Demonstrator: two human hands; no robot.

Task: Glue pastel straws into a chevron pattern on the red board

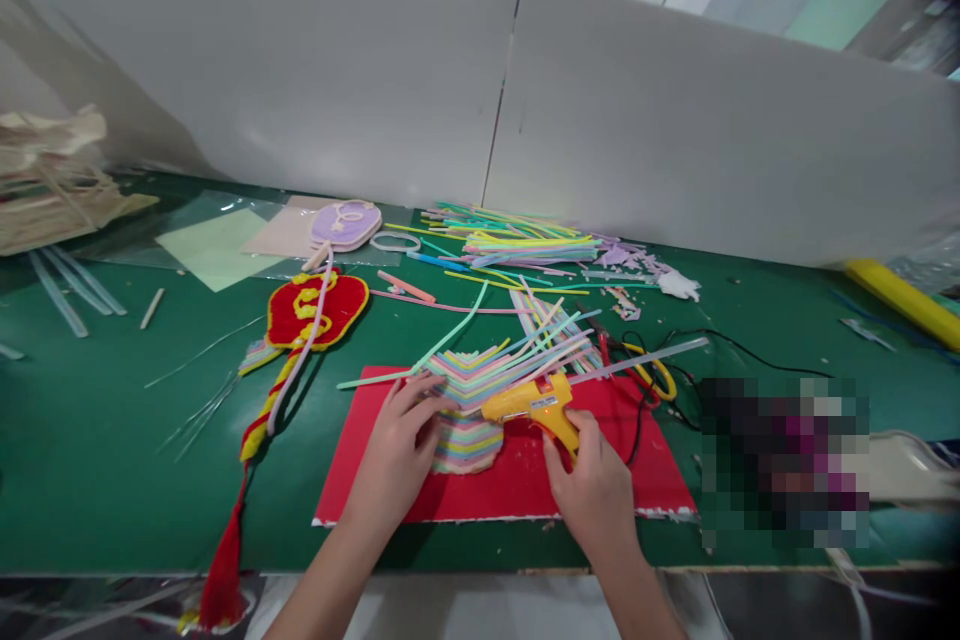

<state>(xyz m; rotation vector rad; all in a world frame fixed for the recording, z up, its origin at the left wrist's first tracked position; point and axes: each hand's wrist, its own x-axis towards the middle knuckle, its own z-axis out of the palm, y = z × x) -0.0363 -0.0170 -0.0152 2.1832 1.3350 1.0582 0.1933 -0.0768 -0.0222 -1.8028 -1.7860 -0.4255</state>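
My right hand is wrapped around the handle of a yellow hot glue gun. A clear glue stick sticks out of its back end, and its nozzle points left. Under the nozzle lies a rounded piece of pastel pipe cleaners in zigzag stripes, with long loose ends fanning out to the upper right. My left hand grips the left side of this piece with bent fingers, close to the nozzle; its fingertips are partly hidden. Beneath both is a red board on the green table.
Left of the board lies a red and yellow fan with a red tassel. A purple fan sits behind it. Bundled pipe cleaners lie along the grey partition. Yellow-handled scissors and a black cord are at right.
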